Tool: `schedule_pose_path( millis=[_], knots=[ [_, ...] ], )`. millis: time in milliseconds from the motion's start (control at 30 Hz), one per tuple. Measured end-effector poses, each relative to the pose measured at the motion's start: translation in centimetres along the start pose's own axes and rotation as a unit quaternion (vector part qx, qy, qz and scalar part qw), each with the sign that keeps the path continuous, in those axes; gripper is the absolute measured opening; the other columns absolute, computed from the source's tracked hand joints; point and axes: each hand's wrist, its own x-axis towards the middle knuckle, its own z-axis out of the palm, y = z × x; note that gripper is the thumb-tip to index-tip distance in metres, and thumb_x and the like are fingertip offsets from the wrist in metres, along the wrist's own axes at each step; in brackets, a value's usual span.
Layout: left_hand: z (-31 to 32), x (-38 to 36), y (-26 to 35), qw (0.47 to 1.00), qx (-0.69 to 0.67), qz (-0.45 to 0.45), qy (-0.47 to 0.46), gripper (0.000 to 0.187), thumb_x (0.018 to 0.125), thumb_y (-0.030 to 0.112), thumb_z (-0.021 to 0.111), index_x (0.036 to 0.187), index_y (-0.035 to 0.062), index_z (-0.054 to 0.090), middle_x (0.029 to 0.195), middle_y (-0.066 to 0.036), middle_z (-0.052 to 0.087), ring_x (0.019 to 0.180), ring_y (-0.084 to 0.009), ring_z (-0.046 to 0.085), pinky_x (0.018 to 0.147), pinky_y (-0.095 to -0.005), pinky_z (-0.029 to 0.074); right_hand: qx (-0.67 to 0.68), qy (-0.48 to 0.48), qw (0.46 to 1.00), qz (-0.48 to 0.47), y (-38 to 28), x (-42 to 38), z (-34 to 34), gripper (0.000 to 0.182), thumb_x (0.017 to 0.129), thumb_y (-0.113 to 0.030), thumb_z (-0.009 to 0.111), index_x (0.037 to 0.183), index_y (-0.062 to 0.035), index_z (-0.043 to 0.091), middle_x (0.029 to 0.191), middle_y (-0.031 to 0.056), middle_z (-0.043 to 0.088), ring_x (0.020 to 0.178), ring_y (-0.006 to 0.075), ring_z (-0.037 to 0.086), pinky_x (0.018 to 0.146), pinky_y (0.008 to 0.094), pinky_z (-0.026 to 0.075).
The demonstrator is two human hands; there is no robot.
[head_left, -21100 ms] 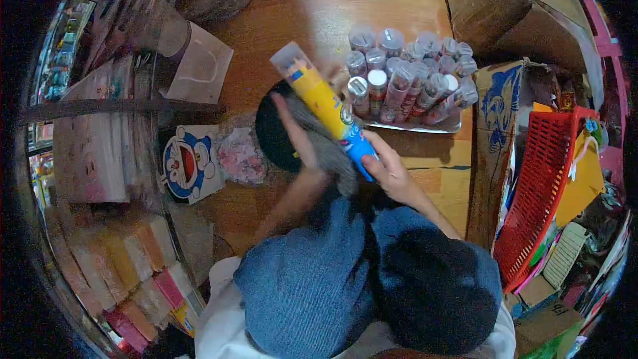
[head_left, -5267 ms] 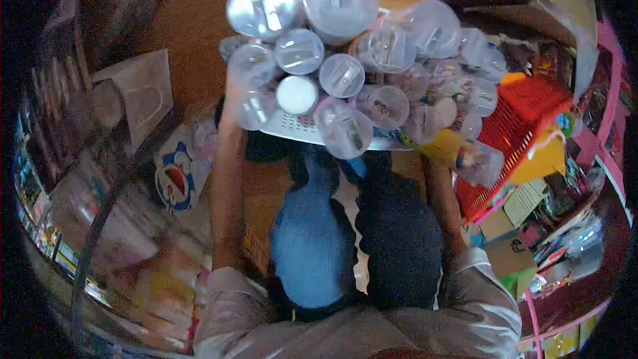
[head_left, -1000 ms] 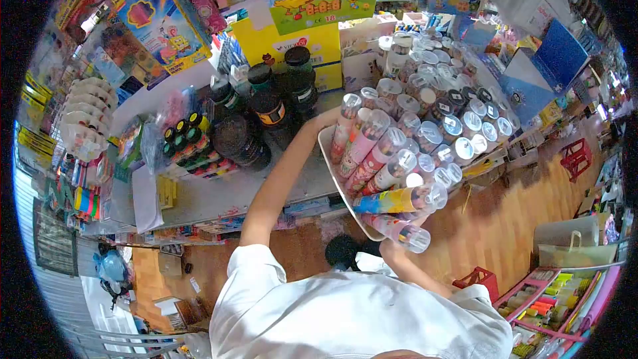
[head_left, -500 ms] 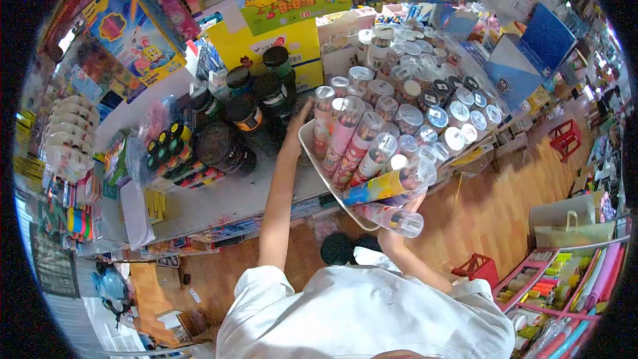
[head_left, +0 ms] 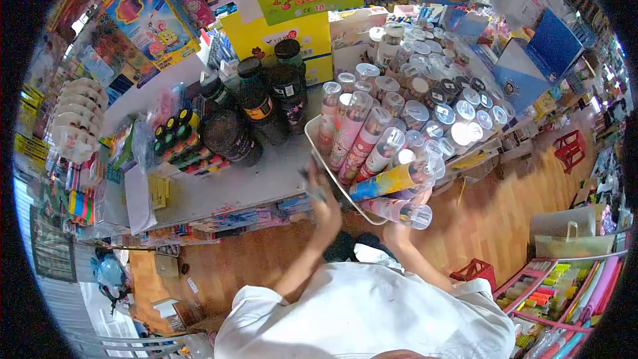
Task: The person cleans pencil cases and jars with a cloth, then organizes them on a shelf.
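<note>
A white plastic basket [head_left: 311, 134] holds several clear-capped tubes of colored pencils [head_left: 362, 139], leaning at angles, pink ones at the left and a yellow-blue one [head_left: 382, 183] near the front. My right hand [head_left: 399, 227] is at the basket's front right end, closed around it beneath the lowest pink tube [head_left: 399, 211]; most of its fingers are hidden. Beside the basket's left wall, over the shelf edge, my left hand [head_left: 320, 194] is smeared by motion. A dark smudge shows at its fingertips, too blurred to name. Dark lidded jars [head_left: 260, 103] stand farther left.
Many more capped tubes [head_left: 442, 90] crowd the shelf behind the basket. Packs of small bottles [head_left: 183, 136] sit left on the grey shelf [head_left: 212, 189]. Yellow boxes [head_left: 282, 33] stand behind. A red crate [head_left: 475, 271] and a pink-edged rack [head_left: 538, 286] are at the lower right.
My left hand has moved from beside the dark jars and the basket's far left rim down toward me, along the basket's left side. My right hand stays at the basket. The view has shifted slightly.
</note>
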Motion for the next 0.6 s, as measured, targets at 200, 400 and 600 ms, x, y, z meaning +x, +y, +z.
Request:
schedule_pose_path(
  millis=[200, 400, 600],
  knots=[
    [0.3, -7.1, -6.0, 0.989, 0.131, 0.028, -0.061, 0.037, 0.097, 0.012, 0.036, 0.130, -0.0047, 0.041, 0.126, -0.024, 0.049, 0.115, -0.0348, 0.047, 0.099, -0.0377, 0.034, 0.016, -0.042, 0.999, -0.013, 1.4, -1.1, -0.7, 0.061, 0.097, -0.041, 0.034, 0.144, -0.0081, 0.011, 0.145, 0.0125, 0.018, 0.130, 0.0258, 0.026, 0.107, 0.0363, 0.020],
    [-1.3, -1.0, -4.3, 0.969, -0.078, -0.189, -0.139, 0.046, 0.100, 0.027, 0.035, 0.132, -0.0052, 0.036, 0.136, -0.017, 0.041, 0.126, -0.0242, 0.036, 0.105, -0.0321, 0.025, -0.125, -0.061, 0.990, -0.008, -0.4, -2.8, 1.9, 0.070, 0.097, -0.043, 0.035, 0.143, 0.0010, 0.006, 0.147, 0.0169, 0.012, 0.133, 0.0264, 0.020, 0.110, 0.0361, 0.011],
    [-1.3, -1.8, -11.0, 0.964, 0.104, -0.141, -0.199, 0.055, 0.100, 0.038, 0.029, 0.136, -0.0024, 0.033, 0.137, -0.019, 0.039, 0.128, -0.0306, 0.036, 0.106, -0.0343, 0.025, -0.093, -0.110, 0.989, 0.042, -0.7, -0.6, 2.7, 0.063, 0.098, -0.040, 0.037, 0.139, 0.0051, 0.019, 0.140, 0.0182, 0.027, 0.128, 0.0227, 0.026, 0.107, 0.0317, 0.016]
  ],
)
